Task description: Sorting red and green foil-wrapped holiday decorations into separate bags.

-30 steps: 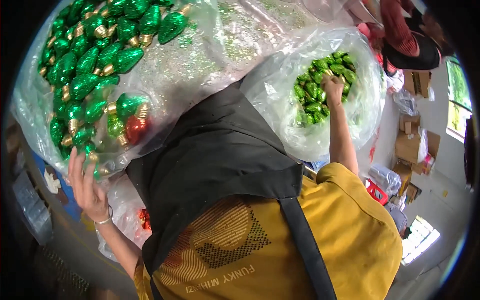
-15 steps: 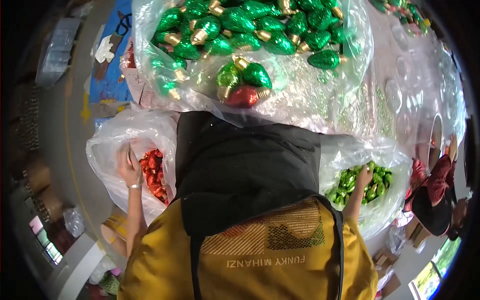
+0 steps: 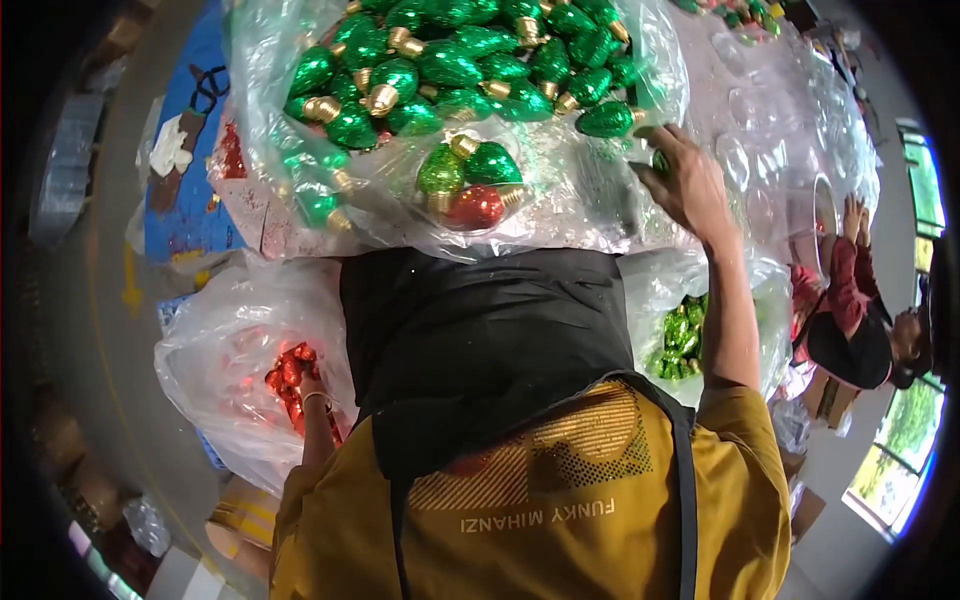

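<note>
My right hand [image 3: 690,185] reaches onto the table beside a clear plastic bag [image 3: 560,215] heaped with dark green bulb-shaped ornaments [image 3: 450,65]. Its fingers are closed on a small green bulb [image 3: 660,160]. One red bulb [image 3: 475,207] lies among green ones at the bag's near edge. My left hand [image 3: 308,385] is down inside a clear bag [image 3: 215,370] of red bulbs [image 3: 288,368] at my left side. Its fingers are buried among them, with only the wrist and a bracelet showing. I wear a yellow shirt and a black apron [image 3: 480,340].
A bag of light green bulbs [image 3: 685,335] hangs at my right hip. Another person in red sleeves and a black cap [image 3: 850,330] works at the right. Clear plastic trays [image 3: 780,110] cover the far table. Cardboard boxes [image 3: 70,470] stand on the floor at left.
My right hand has come up out of the light green bag to the pile on the table. My left hand stays in the red bag, a little deeper.
</note>
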{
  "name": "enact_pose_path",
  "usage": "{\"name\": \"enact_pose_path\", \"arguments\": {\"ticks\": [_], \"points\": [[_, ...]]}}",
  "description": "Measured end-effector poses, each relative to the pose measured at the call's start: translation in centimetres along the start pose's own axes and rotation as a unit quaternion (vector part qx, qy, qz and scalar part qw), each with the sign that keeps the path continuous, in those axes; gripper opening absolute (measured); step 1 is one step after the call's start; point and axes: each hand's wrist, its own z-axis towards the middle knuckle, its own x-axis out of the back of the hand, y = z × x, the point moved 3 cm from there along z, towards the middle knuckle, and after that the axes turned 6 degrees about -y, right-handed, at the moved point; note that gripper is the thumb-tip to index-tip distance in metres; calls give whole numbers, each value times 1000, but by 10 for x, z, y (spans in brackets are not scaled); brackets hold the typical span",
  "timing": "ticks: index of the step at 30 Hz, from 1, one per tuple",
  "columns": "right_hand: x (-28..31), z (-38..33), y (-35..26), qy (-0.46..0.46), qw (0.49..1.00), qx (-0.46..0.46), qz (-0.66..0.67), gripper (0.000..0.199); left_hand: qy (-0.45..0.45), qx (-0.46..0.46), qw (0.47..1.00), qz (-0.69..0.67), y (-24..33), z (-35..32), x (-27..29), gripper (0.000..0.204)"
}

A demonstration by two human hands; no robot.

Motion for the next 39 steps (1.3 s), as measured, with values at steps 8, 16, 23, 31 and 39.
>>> {"name": "enact_pose_path", "arguments": {"ticks": [8,16,23,31,39], "points": [[-57,89,104,-86,965,10,-249,62,-208,-152,966,0,-37,-2,-1,41],[-51,46,106,13,1000,-7,8,62,-197,-137,950,-200,35,0,86,37],[9,-23,-78,30,946,218,239,60,88,-545,792,-262,395,-218,273,50],[-6,-16,-77,-110,949,210,210,61,-97,-788,606,49,557,-263,172,42],[-2,-9,-77,-133,926,275,220,57,-175,-783,587,107,566,-246,129,40]]}}
